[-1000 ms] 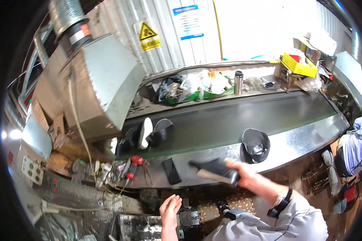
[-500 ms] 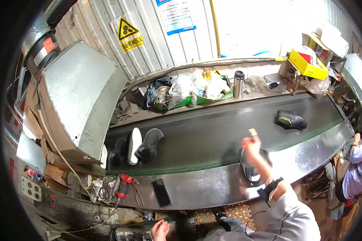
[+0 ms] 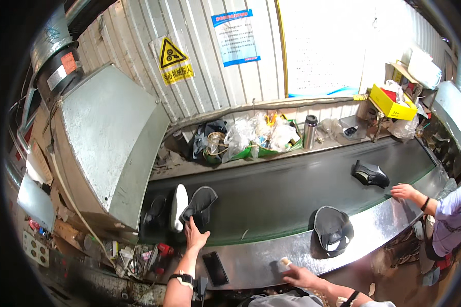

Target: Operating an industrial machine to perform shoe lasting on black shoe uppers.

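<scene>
My left hand (image 3: 194, 236) reaches over the conveyor's near edge, thumb apart, fingertips at the near end of a black shoe upper (image 3: 202, 200). Whether they press on it I cannot tell. Beside that upper, a white shoe sole (image 3: 179, 207) lies lengthwise, and a darker shoe piece (image 3: 154, 211) sits left of it. Above the metal ledge (image 3: 271, 256) hovers my right hand (image 3: 301, 277), fingers loosely apart, a pale wrap on one fingertip and nothing visibly held. Farther right on the ledge rests a black shoe (image 3: 333, 230), its opening facing up.
The dark conveyor belt (image 3: 276, 192) runs from a grey metal hood (image 3: 105, 138) toward the right. A phone (image 3: 215, 268) lies on the ledge. Behind the belt stand bags (image 3: 241, 135) and a steel flask (image 3: 310, 131). A co-worker's hand (image 3: 404, 191) extends near another black shoe (image 3: 370, 174).
My left hand has risen from the lower edge to the black upper. My right hand has left the ledge shoe, moving left and nearer. A co-worker's hand has reached in, and the view has shifted.
</scene>
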`<state>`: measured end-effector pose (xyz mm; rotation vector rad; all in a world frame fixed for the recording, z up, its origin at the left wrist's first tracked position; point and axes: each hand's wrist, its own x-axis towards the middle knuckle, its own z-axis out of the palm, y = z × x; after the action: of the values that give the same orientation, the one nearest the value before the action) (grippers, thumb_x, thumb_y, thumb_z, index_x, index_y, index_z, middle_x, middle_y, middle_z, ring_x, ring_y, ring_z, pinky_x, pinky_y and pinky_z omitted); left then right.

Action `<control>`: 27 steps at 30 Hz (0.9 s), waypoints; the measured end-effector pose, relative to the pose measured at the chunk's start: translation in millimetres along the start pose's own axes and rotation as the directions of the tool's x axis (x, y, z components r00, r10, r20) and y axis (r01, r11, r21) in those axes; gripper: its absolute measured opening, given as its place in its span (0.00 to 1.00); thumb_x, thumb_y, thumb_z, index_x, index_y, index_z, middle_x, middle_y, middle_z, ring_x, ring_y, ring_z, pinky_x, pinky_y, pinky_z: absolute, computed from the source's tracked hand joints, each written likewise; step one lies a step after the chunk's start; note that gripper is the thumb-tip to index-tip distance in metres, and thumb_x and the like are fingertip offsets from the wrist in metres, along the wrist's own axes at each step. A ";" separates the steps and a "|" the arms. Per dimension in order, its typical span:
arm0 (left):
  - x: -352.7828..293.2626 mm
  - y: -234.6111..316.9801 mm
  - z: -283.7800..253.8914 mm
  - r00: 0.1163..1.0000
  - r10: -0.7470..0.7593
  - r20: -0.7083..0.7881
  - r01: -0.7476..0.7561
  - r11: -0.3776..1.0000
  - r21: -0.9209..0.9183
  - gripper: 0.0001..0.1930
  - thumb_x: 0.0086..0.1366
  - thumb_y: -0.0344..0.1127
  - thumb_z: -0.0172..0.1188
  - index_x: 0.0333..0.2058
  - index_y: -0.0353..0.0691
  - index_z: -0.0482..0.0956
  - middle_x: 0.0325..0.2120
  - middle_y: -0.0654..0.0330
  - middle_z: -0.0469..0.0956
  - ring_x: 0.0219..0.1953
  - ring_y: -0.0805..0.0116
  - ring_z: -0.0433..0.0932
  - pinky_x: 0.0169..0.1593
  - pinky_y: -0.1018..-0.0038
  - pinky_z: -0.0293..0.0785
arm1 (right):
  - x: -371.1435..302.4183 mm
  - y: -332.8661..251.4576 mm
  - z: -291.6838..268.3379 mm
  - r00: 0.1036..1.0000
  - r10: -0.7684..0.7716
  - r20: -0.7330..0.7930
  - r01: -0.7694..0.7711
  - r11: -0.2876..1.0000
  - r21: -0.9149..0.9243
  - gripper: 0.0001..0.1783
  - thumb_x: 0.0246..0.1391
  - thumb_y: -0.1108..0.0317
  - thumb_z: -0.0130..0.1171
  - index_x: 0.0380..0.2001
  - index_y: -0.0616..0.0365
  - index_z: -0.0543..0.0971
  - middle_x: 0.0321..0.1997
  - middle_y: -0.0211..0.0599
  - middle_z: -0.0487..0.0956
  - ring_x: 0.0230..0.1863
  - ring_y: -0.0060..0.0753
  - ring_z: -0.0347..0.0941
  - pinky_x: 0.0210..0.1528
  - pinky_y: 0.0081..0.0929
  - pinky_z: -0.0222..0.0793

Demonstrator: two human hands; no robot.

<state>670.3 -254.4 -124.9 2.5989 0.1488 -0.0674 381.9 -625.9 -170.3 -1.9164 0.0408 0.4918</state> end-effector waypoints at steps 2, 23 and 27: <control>33.8 -5.4 -5.0 0.994 0.104 0.031 -0.108 0.961 0.253 0.56 0.50 0.39 0.76 0.72 0.43 0.47 0.70 0.43 0.56 0.73 0.41 0.51 0.73 0.46 0.47 | 8.0 -4.2 -6.5 0.974 0.124 -0.190 -0.083 0.974 0.209 0.30 0.60 0.65 0.67 0.61 0.62 0.68 0.56 0.46 0.81 0.50 0.31 0.81 0.51 0.33 0.79; 146.3 -139.0 33.3 0.973 -0.157 -0.167 0.189 0.962 0.195 0.53 0.51 0.43 0.69 0.73 0.46 0.49 0.67 0.34 0.59 0.66 0.37 0.63 0.69 0.49 0.59 | 92.7 -88.6 1.8 0.903 0.420 -0.087 0.057 0.084 0.995 0.32 0.63 0.79 0.54 0.66 0.40 0.64 0.66 0.37 0.70 0.65 0.49 0.69 0.66 0.72 0.63; 128.9 -167.1 11.9 0.969 -0.243 -0.052 0.241 0.969 -0.047 0.59 0.46 0.36 0.71 0.74 0.64 0.45 0.66 0.28 0.56 0.70 0.32 0.55 0.72 0.48 0.53 | 69.1 -69.5 1.1 0.903 0.425 -0.062 0.047 0.046 0.998 0.27 0.69 0.46 0.47 0.62 0.51 0.69 0.61 0.43 0.74 0.65 0.50 0.67 0.62 0.65 0.67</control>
<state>778.1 -106.0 -230.0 2.5310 0.4831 -0.0768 462.4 -583.6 -133.9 -0.4750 0.7391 0.1388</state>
